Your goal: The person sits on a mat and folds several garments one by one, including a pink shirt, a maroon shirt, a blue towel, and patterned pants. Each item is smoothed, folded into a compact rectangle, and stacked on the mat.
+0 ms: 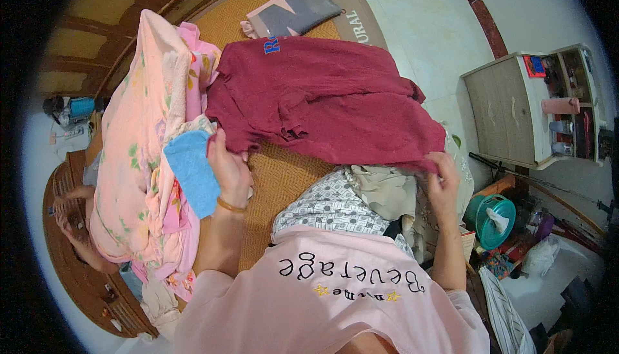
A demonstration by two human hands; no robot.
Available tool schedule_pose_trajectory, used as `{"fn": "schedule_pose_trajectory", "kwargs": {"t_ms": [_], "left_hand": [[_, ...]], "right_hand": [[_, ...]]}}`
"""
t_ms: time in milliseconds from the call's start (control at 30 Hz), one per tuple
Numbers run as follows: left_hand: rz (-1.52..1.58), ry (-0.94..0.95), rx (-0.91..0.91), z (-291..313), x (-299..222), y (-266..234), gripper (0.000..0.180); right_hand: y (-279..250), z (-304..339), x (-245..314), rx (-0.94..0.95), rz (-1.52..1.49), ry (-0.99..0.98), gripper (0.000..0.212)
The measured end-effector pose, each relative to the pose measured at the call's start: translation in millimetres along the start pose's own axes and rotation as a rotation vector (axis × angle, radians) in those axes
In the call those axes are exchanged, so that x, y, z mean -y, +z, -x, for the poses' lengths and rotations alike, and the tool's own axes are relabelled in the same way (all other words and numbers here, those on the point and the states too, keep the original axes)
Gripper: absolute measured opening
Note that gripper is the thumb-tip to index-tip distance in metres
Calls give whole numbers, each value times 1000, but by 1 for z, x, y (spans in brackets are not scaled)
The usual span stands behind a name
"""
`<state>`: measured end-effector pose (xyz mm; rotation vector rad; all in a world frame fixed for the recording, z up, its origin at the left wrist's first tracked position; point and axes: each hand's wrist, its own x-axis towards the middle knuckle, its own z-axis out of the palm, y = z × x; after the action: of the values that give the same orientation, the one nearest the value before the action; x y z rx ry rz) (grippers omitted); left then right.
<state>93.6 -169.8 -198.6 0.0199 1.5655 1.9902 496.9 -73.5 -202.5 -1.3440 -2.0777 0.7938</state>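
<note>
A maroon garment (348, 106) with blue lettering at its far edge lies spread out in front of me. My left hand (230, 172) grips its near left edge, fingers partly hidden by the cloth. At the near right corner, my right hand (443, 183) pinches the hem between thumb and fingers. Between my hands the cloth's near edge is stretched above a woven mat (277, 167). A light blue cloth (191, 170) rests right beside my left hand. Below the right part of the garment lie grey-beige crumpled clothes (387, 193).
Pink floral bedding (135, 160) is heaped on the left, with another person's arms (80, 231) beyond it. A folded pink-and-grey garment (293, 11) lies at the far end of the mat. On the right stand a pale drawer cabinet (506, 109) and a green bucket (487, 225).
</note>
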Motion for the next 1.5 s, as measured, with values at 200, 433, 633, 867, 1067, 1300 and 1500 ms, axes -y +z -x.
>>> {"fn": "schedule_pose_trajectory", "kwargs": {"t_ms": [200,433,633,867,1067,1300,1500], "left_hand": [[-20,-100,194,-111,8,51,10],[-47,-109,232,-189,65,92,23],[-585,633,-27,-134,71,66,40],[-401,177,-551,-100,96,14,71],[-57,-7,-409,-131,94,17,62],[257,-374,-25,-150,79,20,39],[201,-421,-46,-161,75,18,36]], "right_hand": [[11,-72,-64,-198,-264,317,18],[56,-154,-141,-144,-151,429,33],[51,-168,-156,177,-393,835,56],[61,-160,-155,608,-649,873,75],[83,-167,-166,650,-851,1018,61],[88,-174,-175,659,-1043,1118,59],[92,-174,-182,656,-1121,1280,49]]}}
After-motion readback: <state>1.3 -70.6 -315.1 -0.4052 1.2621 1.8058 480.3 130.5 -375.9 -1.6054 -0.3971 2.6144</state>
